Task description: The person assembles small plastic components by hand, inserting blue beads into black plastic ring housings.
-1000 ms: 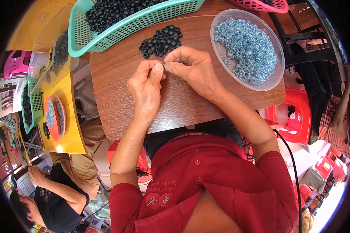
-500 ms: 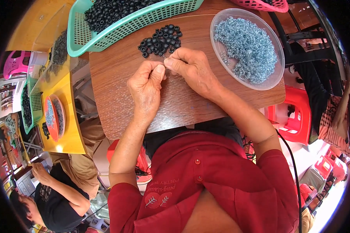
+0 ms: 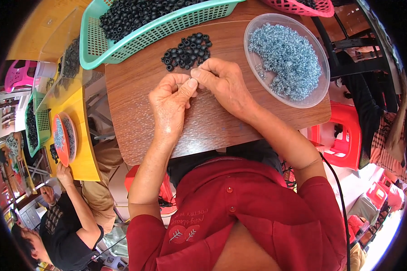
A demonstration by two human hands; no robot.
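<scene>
My left hand (image 3: pixel 171 104) and my right hand (image 3: pixel 224 83) meet fingertip to fingertip over the brown wooden table (image 3: pixel 135 90). Both pinch something small between thumb and fingers; the piece itself is hidden by the fingers. Just beyond the fingertips lies a loose pile of small black rings (image 3: pixel 187 50). To the right stands a clear round plastic dish (image 3: pixel 257 27) filled with small silvery metal rings (image 3: pixel 287 61). A teal plastic basket (image 3: pixel 167 29) at the far left of the table holds many more black rings.
A pink basket (image 3: pixel 303 7) sits at the table's far edge. A red plastic stool (image 3: pixel 343 135) stands to the right. On the left, a yellow table (image 3: pixel 83 153) carries a red dish and baskets, with another person (image 3: pixel 72 221) seated at it.
The two hands stay pressed together at the fingertips with only slight finger motion. The piles and containers have not moved.
</scene>
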